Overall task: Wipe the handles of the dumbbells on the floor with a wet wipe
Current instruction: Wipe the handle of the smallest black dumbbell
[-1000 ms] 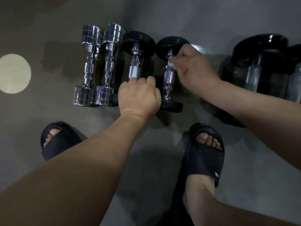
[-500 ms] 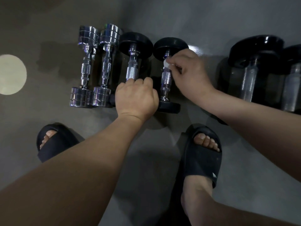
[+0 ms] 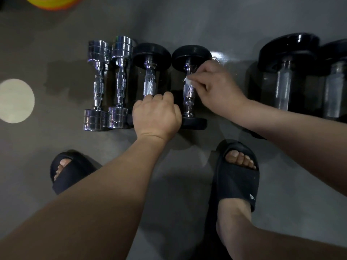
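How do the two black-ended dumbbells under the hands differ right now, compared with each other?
The left black-ended dumbbell with the knurled chrome handle has its near end covered by the closed left hand; the right black-ended chrome-handled dumbbell shows both black ends. The right hand presses a small white wet wipe against the right dumbbell's handle; the left dumbbell's handle has no wipe on it. Both lie parallel on the grey floor and look alike in size.

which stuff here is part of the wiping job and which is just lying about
Part of the job:
- wet wipe pinched in right hand
- small black dumbbell being wiped
- second black dumbbell under left hand
- two chrome dumbbells
- big black dumbbells

Just lying about:
- orange-yellow ball
- pale floor circle
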`<action>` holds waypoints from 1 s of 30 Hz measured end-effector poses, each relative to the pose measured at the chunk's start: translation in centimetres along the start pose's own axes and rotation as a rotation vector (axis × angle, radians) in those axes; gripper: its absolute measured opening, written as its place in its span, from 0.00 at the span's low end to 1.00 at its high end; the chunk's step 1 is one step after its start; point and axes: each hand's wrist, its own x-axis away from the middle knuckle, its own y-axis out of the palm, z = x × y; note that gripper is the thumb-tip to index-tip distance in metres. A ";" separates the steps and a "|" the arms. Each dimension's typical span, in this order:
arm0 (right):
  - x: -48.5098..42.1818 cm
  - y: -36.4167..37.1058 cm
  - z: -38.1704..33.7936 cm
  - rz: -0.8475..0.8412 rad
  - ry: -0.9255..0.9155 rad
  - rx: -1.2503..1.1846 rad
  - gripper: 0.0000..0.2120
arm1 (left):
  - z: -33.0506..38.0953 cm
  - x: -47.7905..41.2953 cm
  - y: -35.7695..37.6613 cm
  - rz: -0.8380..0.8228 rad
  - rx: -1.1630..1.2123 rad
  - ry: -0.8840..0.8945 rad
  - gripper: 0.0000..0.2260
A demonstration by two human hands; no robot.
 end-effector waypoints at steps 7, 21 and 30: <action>0.1 -1.2 0.3 -0.163 -0.132 0.017 0.07 | 0.0 0.1 0.2 0.025 -0.010 0.000 0.11; 0.5 -1.5 0.4 -0.177 -0.046 -0.116 0.06 | -0.1 0.2 0.4 0.021 -0.010 0.012 0.11; 1.2 -2.3 0.4 -0.347 -0.095 -0.145 0.05 | -0.1 0.2 0.4 0.033 0.004 0.009 0.12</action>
